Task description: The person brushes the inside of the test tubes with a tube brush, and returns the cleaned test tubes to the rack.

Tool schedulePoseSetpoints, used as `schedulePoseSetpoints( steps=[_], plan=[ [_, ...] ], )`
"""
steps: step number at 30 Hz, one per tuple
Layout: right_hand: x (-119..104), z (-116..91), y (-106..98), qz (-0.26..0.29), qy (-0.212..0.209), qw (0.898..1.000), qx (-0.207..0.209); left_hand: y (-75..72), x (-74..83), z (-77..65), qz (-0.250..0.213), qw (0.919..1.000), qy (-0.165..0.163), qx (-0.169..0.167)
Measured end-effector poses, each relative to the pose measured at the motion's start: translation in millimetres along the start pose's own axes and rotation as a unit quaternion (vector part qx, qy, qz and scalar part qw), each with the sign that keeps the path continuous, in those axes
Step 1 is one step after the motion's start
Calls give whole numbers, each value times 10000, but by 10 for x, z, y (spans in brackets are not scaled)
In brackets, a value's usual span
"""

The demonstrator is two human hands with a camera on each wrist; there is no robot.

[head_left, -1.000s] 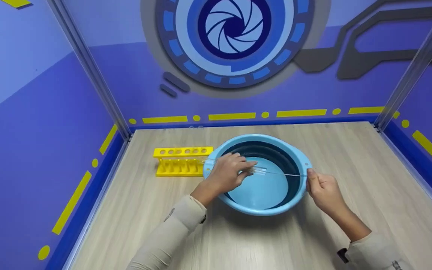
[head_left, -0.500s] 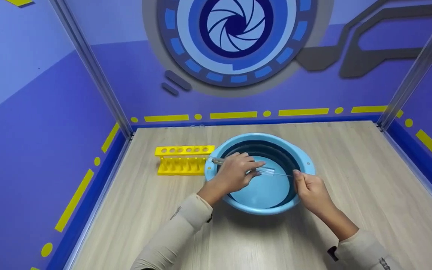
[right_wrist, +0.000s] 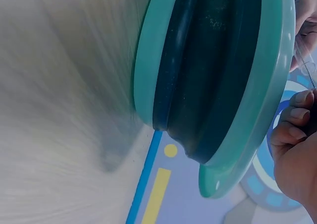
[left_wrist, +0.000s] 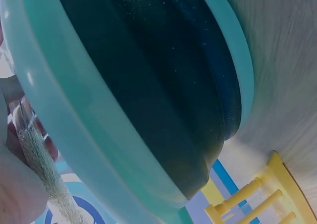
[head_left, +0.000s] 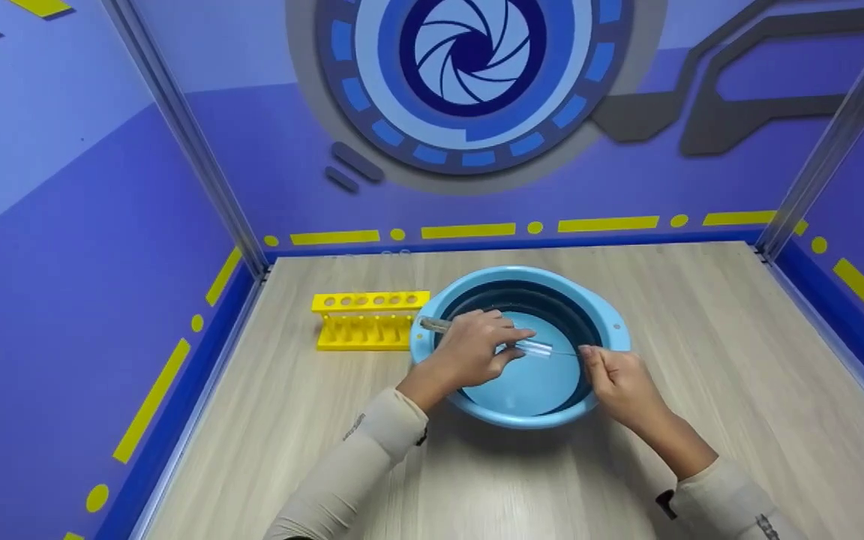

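Observation:
My left hand (head_left: 473, 351) holds a clear glass test tube (head_left: 538, 349) nearly level over the light blue basin (head_left: 516, 421), its mouth toward the right. Thumb and fingers pinch round the glass. The thin wire of a test tube brush (left_wrist: 44, 172) runs into the mouth, and its pale bristles show at the tube's left end, beyond the hand. At the basin's right side my right hand (head_left: 619, 379) grips the other end of the wire with curled fingers; that end is hidden in the fist. In the right wrist view the wire (right_wrist: 306, 68) spans between both hands.
A yellow test tube rack (head_left: 368, 343) stands left of the basin, right beside its rim. Faint clear rings (head_left: 404, 253) show above the rack near the table's back edge. Blue printed walls (head_left: 477, 210) enclose the wooden table (head_left: 511, 487) at the back and sides.
My right hand has moved left toward the left hand, shortening the visible wire. The bristles now show at the tube's left end. Over the last half second both hands barely shift.

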State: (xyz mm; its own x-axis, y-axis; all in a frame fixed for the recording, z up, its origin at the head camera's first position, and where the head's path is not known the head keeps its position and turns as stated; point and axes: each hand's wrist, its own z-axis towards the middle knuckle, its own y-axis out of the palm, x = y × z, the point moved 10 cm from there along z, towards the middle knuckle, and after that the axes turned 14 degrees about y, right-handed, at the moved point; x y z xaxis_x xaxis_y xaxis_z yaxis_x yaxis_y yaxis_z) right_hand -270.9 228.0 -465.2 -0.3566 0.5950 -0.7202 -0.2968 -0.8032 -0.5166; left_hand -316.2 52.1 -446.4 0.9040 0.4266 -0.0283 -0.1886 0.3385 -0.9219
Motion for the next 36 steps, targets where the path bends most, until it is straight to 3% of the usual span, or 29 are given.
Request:
schedulePoseSetpoints(
  steps=[5, 9, 15, 20, 22, 24, 30, 36],
  plan=[
    [-94, -61, 21, -327, -815, 9961, -51, 47, 14, 1, -203, 9996, -27, -175],
    [-183, -131, 12, -631, -1696, 9835, 73, 79, 30, 3, -324, 9992, 50, -228],
    [-349, -241, -15, -1349, -3001, 9421, 646, 84, 33, -10, -580, 9976, 157, -333],
    [-489, -335, -62, -1412, -3926, 9016, 1143, 87, 5, -20, -1082, 9920, 74, -644],
    [-522, -357, -78, -1379, -4133, 8908, 1289, 79, -4, -24, -1218, 9899, 40, -730],
    [-527, -350, -83, -1352, -4159, 8892, 1343, 66, -13, -29, -1291, 9887, 5, -763],
    [-438, -270, -18, -1398, -3745, 9105, 1059, 88, -37, -55, -1275, 9892, -1, -717],
    [-370, -297, 139, -1725, -3499, 9193, 523, 124, -81, -142, -1098, 9922, -77, -581]
  ],
)
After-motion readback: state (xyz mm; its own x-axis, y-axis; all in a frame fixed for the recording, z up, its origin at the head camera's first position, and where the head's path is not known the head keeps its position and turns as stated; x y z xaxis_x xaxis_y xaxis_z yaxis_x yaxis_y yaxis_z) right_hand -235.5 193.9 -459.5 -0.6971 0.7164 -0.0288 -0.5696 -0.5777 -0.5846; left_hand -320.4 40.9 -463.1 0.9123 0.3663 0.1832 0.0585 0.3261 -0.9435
